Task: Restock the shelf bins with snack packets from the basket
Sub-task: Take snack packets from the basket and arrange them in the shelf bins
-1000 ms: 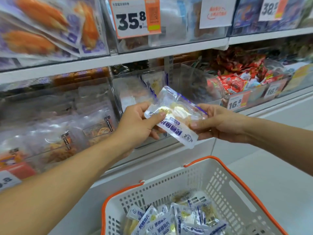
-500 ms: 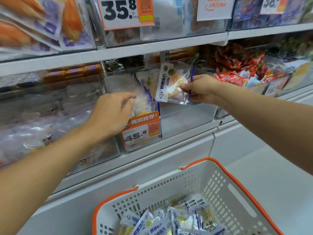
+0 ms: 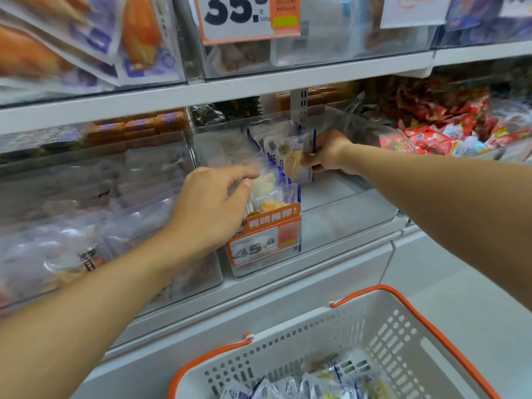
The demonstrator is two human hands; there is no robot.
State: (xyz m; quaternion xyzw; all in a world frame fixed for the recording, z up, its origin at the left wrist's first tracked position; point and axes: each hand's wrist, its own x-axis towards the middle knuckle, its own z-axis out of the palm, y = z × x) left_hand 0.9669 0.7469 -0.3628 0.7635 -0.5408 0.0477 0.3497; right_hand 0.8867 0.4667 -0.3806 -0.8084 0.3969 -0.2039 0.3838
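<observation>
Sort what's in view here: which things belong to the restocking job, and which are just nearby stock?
Job:
- snack packet pinched by right hand
- clear bin
- row of packets under left hand
- basket

Nearby:
- red packets
- 35.8 price tag
- orange-pictured bags

Wht basket (image 3: 383, 335) w/ orange rim

White shelf board (image 3: 288, 272) has clear plastic bins side by side on it. The middle bin (image 3: 345, 223) has a row of standing snack packets (image 3: 276, 182) on its left side and an orange 45.8 price tag (image 3: 266, 240) on the front. Left bin (image 3: 95, 214) is stuffed with clear bags, right bin has red wrapped snacks (image 3: 437, 139).
</observation>
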